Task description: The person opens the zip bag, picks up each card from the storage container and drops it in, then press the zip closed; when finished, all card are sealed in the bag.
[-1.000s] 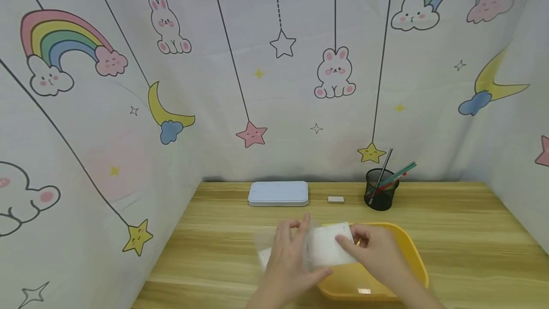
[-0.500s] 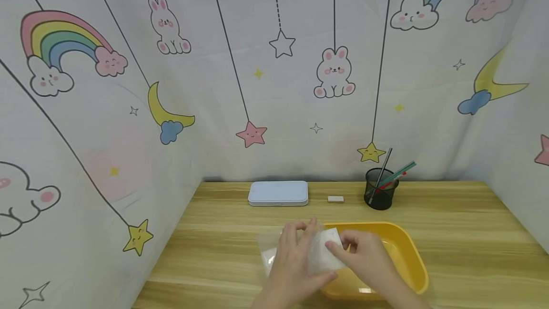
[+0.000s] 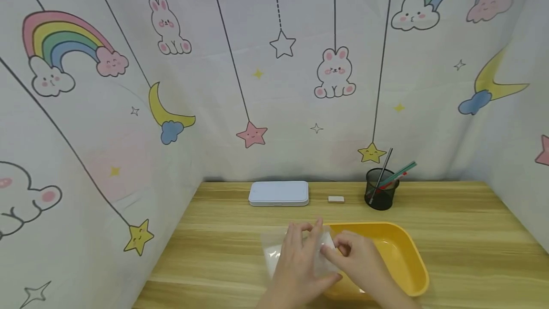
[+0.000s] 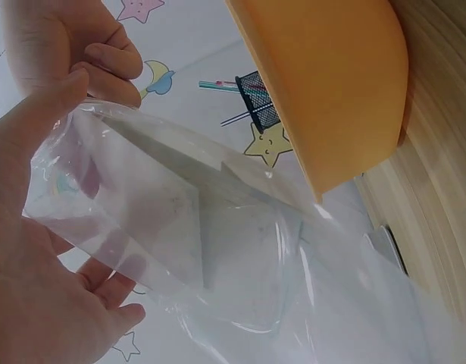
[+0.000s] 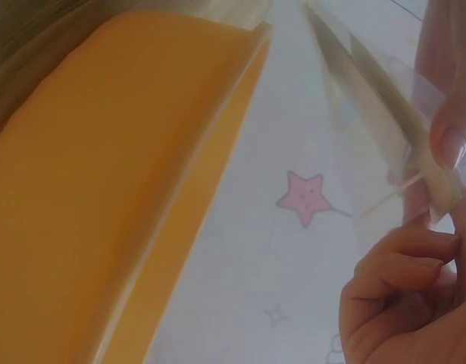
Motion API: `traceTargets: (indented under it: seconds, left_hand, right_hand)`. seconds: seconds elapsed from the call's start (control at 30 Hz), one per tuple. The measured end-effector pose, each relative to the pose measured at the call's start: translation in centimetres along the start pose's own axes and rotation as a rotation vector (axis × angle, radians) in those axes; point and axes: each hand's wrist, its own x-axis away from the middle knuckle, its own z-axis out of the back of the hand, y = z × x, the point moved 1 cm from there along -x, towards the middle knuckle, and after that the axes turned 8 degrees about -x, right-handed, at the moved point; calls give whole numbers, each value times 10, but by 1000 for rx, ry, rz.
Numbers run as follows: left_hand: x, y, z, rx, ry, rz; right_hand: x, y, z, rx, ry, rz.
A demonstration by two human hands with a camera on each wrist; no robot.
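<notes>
Left hand (image 3: 300,261) grips a clear bag (image 4: 217,250); right hand (image 3: 358,259) pinches the white card (image 3: 327,242) inside it — yellow tray (image 3: 407,261) at three o'clock.

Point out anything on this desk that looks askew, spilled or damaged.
Nothing stands out. The blue tin case, small eraser and mesh pen cup sit upright and tidy at the back. The yellow tray lies flat. The left hand and right hand hold a clear plastic bag with a white card in it.

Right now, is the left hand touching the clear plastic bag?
Touching. The left wrist view shows the left hand holding the plastic bag, thumb and fingers against the film.
</notes>
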Motion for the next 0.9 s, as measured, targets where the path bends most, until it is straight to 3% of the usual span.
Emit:
traceTargets:
  seconds: [0.27,0.7,0.9]
  left_hand:
    - [0,2,0,-31,1,-8]
    - [1,0,-1,-50,4,-26]
    - [1,0,-1,-54,-19,-28]
  right_hand:
    - [-1,1,0,12,-46,-89]
    - [-1,5,-2,-20,-58,-47]
    - [-1,5,-1,-11,-72,-78]
